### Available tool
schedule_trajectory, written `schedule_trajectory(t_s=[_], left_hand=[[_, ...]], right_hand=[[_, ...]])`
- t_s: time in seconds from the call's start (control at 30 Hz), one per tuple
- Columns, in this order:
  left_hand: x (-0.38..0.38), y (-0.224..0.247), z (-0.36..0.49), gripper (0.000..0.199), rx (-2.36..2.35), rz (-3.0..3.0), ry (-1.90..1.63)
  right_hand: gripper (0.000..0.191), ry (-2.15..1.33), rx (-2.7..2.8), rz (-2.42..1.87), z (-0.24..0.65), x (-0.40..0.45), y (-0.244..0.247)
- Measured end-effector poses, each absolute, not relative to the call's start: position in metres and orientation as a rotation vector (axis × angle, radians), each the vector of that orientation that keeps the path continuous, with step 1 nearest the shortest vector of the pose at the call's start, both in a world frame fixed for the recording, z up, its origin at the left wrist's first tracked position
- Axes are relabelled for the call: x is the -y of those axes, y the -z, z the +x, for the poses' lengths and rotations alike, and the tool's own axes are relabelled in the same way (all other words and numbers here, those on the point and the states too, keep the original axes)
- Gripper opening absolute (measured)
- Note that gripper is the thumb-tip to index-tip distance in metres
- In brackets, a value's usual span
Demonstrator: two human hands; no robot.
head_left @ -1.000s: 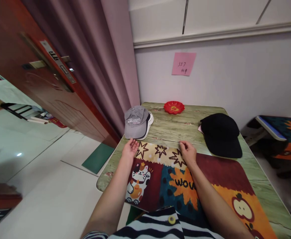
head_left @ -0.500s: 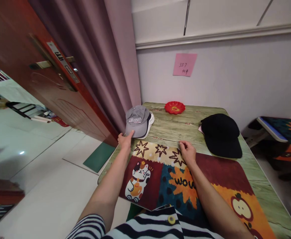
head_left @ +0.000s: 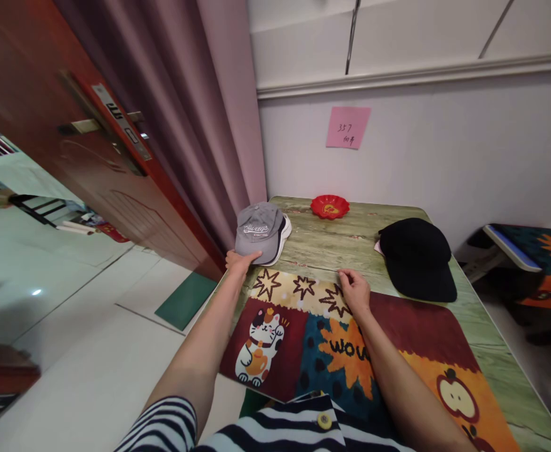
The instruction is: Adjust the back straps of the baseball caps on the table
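Note:
At the table's left edge, my left hand [head_left: 240,260] is closed on the brim of a grey cap [head_left: 257,232], its thumb lying over the brim and its fingers partly hidden. White and dark brims show beneath the grey one, so caps are stacked there. My right hand [head_left: 356,289] rests at the upper edge of a colourful mat [head_left: 298,320], fingers curled, with no object visible in it. To its right lies a black cap [head_left: 416,257] with a small pink piece at its left side.
A red scalloped dish [head_left: 330,206] sits at the back of the wooden table [head_left: 313,242]. A pink note [head_left: 348,127] is on the wall. An open door [head_left: 115,157] and a purple curtain [head_left: 213,113] stand at the left; another table is at the right.
My left hand has shifted slightly left, and its thumb now lies flatter across the grey cap's brim. The right hand stays at the mat's edge. The view has tilted a little.

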State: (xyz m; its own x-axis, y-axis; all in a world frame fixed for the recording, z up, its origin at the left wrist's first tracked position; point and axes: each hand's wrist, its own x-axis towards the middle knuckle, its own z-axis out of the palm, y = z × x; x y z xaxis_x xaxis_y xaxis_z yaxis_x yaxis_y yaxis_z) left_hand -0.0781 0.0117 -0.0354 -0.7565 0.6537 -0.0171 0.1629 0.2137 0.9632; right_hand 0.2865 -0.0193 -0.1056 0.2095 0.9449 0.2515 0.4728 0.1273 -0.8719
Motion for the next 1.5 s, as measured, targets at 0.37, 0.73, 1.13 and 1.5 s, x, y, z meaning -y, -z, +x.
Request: schedule_trajectory(t_s=[0.37,0.73,1.13,1.5], left_hand=[[0.012,0.032,-0.035,0.109,-2.521,1.249,-1.274],[0.016,0.037,-0.024,0.073,-2.09,1.15,-1.768],[0.006,0.009,0.023,0.027,-1.236,0.698,-1.884],[0.013,0.069,0.105,0.026,-0.855,0.385,-1.35]], right_hand=[[0.044,-0.61,1.395,-1.483,0.287,0.02,0.104],[0.042,-0.631,1.373,-1.503,0.287,0.014,0.108],[0.049,-0.759,1.313,-1.372,0.282,0.012,0.106],[0.034,-1.435,0.722,-0.787,0.297,-0.001,0.094]])
